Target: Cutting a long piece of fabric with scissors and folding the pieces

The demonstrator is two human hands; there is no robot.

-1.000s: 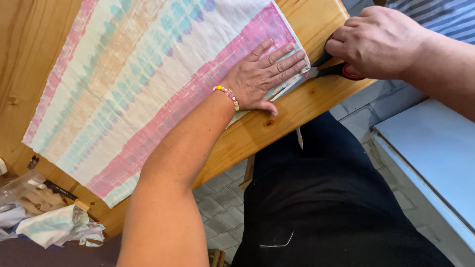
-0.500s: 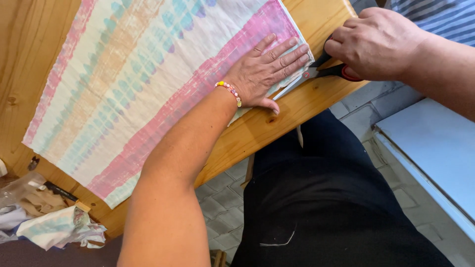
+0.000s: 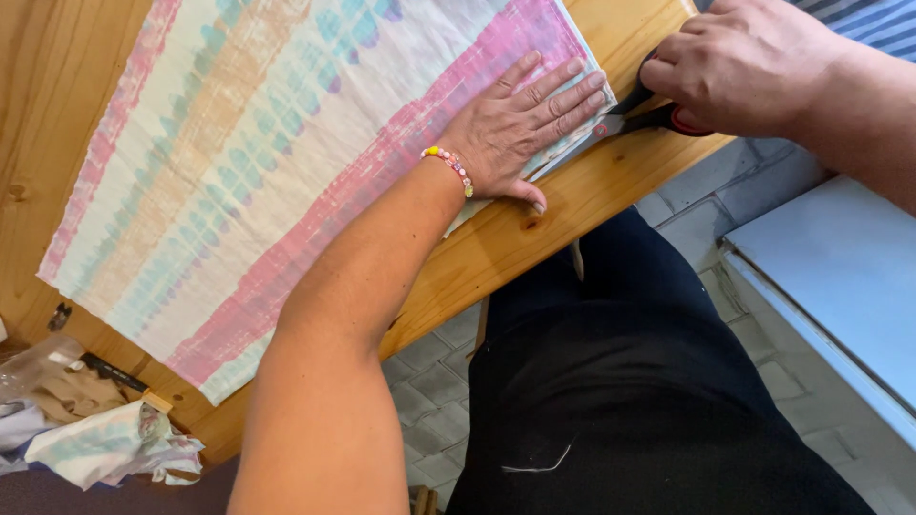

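Observation:
A striped cloth (image 3: pixel 267 162) in pink, teal, orange and white lies flat on a wooden table (image 3: pixel 534 229). My left hand (image 3: pixel 520 129), with a beaded bracelet at the wrist, presses flat on the cloth's pink edge near its corner, fingers spread. My right hand (image 3: pixel 749 62) grips black-and-red scissors (image 3: pixel 644 114) whose blades meet the cloth's edge just beside my left fingertips. Most of the blades are hidden under my hands.
Crumpled cloth scraps (image 3: pixel 105 443) and a clear plastic bag (image 3: pixel 38 367) lie at the lower left by the table's edge. A pale blue board (image 3: pixel 840 286) sits to the right over a grey paved floor (image 3: pixel 429 381). My dark-trousered lap is below the table.
My right hand with the scissors has shifted slightly up and along the cloth's edge. My left hand stays pressed on the cloth.

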